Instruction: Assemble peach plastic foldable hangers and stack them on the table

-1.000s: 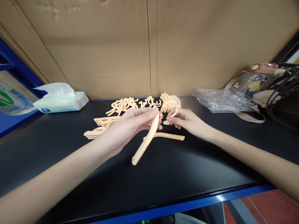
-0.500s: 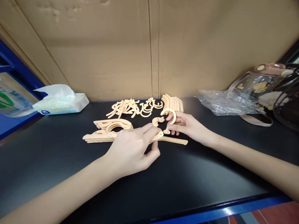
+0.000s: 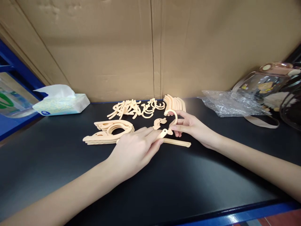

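My left hand (image 3: 137, 149) is closed on a cream plastic hanger arm (image 3: 162, 134), whose rounded end with a small hole sticks out past the fingertips. A cream hanger hook (image 3: 176, 116) is pinched in my right hand (image 3: 184, 125), its curve upward and its foot close to the arm's holed end; whether they touch I cannot tell. Behind my hands lies a small curved cream piece (image 3: 159, 122) with holes. One long straight hanger arm (image 3: 177, 142) rests on the table below them. To the left, partly covered by my left hand, are stacked folded hangers (image 3: 101, 138).
At the back lie a pile of loose cream pieces (image 3: 124, 108), several hooks (image 3: 148, 110) and a row of hanger arms (image 3: 175, 103). A tissue pack (image 3: 63, 103) stands left on the black table (image 3: 188, 182). Clear plastic wrap (image 3: 225, 103) and a strapped bottle (image 3: 265, 83) are right.
My right hand has tilted the hook and brought its foot nearer the arm's end. My left thumb has straightened along the arm, and the holed end now points up more.
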Action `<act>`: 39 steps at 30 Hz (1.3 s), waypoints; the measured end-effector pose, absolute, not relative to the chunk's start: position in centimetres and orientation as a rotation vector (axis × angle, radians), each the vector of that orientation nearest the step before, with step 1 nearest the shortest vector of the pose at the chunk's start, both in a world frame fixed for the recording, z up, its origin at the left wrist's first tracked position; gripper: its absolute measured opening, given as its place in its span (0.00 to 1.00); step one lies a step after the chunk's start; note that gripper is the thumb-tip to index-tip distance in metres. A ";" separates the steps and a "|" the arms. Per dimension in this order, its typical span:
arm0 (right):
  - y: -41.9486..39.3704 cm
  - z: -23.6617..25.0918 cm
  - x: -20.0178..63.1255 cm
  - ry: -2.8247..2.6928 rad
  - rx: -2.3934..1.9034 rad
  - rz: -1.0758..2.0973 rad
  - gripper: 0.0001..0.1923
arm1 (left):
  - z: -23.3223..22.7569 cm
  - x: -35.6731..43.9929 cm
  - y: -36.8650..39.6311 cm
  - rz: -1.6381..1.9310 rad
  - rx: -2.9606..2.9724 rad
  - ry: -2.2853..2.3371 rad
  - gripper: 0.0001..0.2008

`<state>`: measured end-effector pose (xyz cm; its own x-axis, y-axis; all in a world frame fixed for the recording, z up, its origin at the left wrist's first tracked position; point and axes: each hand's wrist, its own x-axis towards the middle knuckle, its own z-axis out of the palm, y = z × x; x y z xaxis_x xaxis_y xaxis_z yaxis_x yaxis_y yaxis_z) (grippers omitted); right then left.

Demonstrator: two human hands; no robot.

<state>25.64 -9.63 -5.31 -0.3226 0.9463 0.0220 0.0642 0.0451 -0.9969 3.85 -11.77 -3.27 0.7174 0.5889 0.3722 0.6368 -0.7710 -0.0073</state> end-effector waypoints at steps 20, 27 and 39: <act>-9.7 -5.0 26.0 -1.490 -0.954 1.510 0.26 | -4.2 3.9 -11.3 -0.542 -2.914 -0.980 0.11; -9.3 -5.4 26.2 -1.496 -0.901 1.565 0.23 | -4.5 3.9 -11.2 -0.544 -2.858 -0.917 0.11; -9.1 -5.4 26.0 -1.534 -0.889 1.555 0.26 | -5.2 4.1 -10.7 -0.613 -2.763 -0.686 0.10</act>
<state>25.96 -9.13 -5.36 -0.4660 0.8841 0.0341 -0.0463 0.0141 -0.9988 4.08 -10.69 -5.23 0.8030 0.3932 0.4479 0.4890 -0.8643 -0.1180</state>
